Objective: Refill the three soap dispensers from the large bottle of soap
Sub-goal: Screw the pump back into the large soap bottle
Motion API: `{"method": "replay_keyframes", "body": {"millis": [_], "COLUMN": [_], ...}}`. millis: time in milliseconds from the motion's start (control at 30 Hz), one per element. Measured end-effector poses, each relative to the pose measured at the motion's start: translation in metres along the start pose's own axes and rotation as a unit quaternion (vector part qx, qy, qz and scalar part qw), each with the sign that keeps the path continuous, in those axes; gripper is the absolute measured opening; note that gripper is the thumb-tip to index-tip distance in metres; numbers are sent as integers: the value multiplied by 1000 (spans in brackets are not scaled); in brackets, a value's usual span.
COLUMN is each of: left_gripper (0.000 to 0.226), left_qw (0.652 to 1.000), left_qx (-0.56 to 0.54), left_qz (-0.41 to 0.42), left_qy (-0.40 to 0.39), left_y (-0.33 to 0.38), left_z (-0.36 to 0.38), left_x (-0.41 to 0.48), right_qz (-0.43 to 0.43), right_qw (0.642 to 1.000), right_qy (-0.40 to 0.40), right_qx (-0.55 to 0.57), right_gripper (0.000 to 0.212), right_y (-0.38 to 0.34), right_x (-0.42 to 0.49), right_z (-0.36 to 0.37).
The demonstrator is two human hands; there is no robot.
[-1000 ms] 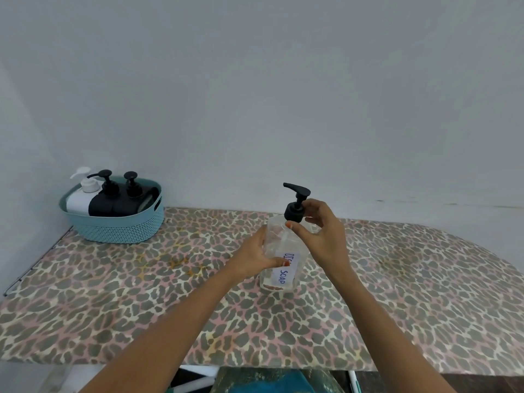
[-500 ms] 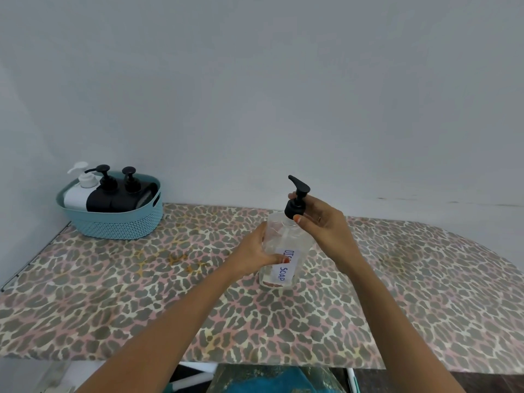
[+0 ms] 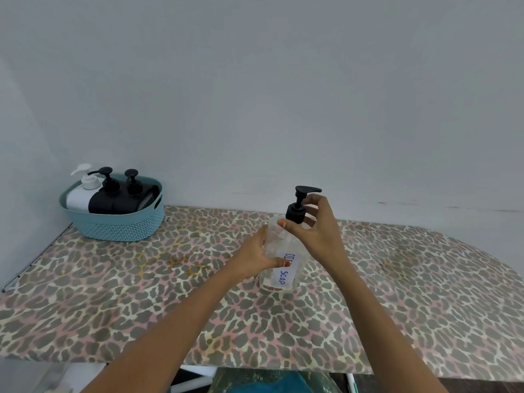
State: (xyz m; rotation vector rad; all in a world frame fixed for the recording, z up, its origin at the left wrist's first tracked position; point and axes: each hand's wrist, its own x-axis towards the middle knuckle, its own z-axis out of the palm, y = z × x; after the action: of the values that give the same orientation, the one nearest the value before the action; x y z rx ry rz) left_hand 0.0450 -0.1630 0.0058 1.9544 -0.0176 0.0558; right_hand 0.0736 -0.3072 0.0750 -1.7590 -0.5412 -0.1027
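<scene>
Grips the clear dispenser (image 3: 283,275) round its body with the left hand (image 3: 253,255), thumb on the label. Pinches the black pump (image 3: 296,212) at its collar between thumb and curled fingers (image 3: 319,202) of the right hand (image 3: 317,236). Stands upright mid-worktop (image 3: 113,293), well apart from the teal basket (image 3: 122,225).

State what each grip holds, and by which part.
The left grip holds the clear dispenser by its body, at the label. The right grip pinches its black pump collar.
</scene>
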Motion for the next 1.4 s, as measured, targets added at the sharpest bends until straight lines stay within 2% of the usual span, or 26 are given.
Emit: {"method": "replay_keyframes", "body": {"millis": [100,167,333,600,667,767,867,1033,1267,1333,1400], "left_gripper": [69,66,68,65,66,68,64,66,61,59,60], "left_qw": [1000,1000,1000,1000,1000,1000,1000,1000,1000,1000,1000], "left_qx": [-5,-9,-1,0,3,0,-2,-3,7,2,-1], "left_qz": [3,2,7,1,2,1,-1,1,-15,-16,-18], "left_qy": [4,6,8,3,1,5,7,10,8,7,6], "left_y": [0,-1,-2,-2,-2,-2,-2,-3,0,0,1], "left_z": [0,1,0,0,0,0,0,0,0,0,0], "left_x": [-1,-1,0,1,1,-1,0,0,-1,-1,-2], "right_qz": [5,15,15,19,28,41,47,36,7,-1,3], "right_qw": [995,992,999,999,1000,994,989,997,997,995,996], "right_qy": [-100,-125,-39,33,7,-86,-138,-71,39,49,24], "right_qx": [23,24,-2,-29,-7,49,37,-8,-73,-85,-90], "right_gripper": [50,48,41,53,56,52,43,33,43,43,46], "right_y": [-1,-1,-1,3,1,-2,-4,-8,-5,-6,-6], "right_x": [-2,-2,2,6,4,1,3,7,10,10,9], "right_z": [-13,-19,-12,9,5,-11,-24,-17,7,11,10]}}
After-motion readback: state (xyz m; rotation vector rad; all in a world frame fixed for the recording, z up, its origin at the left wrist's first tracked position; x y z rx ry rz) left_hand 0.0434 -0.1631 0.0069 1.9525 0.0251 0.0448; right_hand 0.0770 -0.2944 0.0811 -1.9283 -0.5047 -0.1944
